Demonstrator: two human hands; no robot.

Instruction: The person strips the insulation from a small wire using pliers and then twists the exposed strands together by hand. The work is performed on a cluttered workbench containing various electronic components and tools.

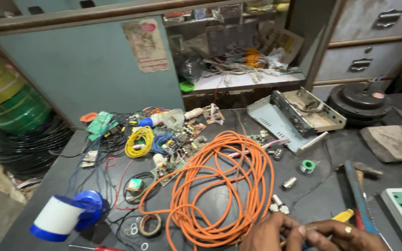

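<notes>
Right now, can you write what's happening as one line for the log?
hands: left hand and right hand together, pinching a small thin part | nearest: orange cable coil | beside: yellow-handled tool | surface: dark workbench

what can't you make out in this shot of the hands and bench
Head view:
- Left hand and right hand: cut off by the bottom edge.
- Thin pale piece pinched between their fingers: too small to identify.
- Yellow-handled tool: tip hidden behind the right hand.
- Coiled orange cable: near loop hidden by the left hand.

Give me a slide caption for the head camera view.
Two hands, left hand and right hand, pinch a small part beside a coiled orange cable on a cluttered workbench.
</notes>
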